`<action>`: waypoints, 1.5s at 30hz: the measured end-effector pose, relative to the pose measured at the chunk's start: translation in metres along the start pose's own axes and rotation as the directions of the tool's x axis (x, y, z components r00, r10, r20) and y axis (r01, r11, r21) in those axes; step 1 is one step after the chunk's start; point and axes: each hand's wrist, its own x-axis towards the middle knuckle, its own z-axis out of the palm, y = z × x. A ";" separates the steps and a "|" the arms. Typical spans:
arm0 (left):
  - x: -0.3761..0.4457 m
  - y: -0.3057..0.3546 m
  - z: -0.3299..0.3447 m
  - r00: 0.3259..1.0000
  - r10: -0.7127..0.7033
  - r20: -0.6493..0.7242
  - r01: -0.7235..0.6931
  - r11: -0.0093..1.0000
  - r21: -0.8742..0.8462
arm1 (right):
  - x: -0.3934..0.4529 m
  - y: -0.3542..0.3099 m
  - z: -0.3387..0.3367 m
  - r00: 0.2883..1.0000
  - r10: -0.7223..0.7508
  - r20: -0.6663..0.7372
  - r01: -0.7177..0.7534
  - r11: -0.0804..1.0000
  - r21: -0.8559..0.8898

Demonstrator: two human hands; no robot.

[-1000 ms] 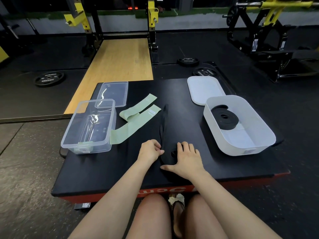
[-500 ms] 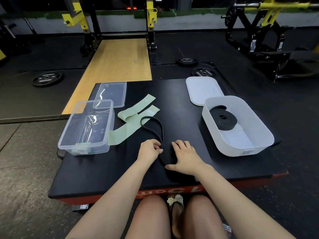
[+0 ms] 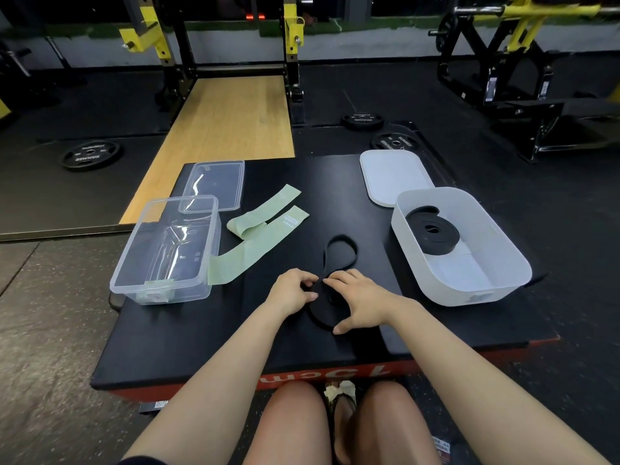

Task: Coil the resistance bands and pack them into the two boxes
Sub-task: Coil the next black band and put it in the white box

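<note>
Now both hands are pinching the black band (image 3: 339,253): left hand (image 3: 292,292) fingers curled narrow on it, right hand (image 3: 360,305) spread over its coil, loose loop lying just beyond the fingertips

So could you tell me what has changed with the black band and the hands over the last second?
The black band lay nearly straight a second ago; its far end has since curled into a short loop drawn closer to the hands as they roll it up. The left hand still pinches it, and the right hand has shifted from lying flat to cupping the coil. The green bands, both boxes, both lids and the coiled band in the white box stayed put.
</note>
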 end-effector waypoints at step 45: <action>0.006 0.001 0.007 0.999 0.022 -0.041 -0.019 0.997 0.073 | -0.010 -0.007 0.008 0.992 0.077 -0.104 -0.080 0.997 -0.021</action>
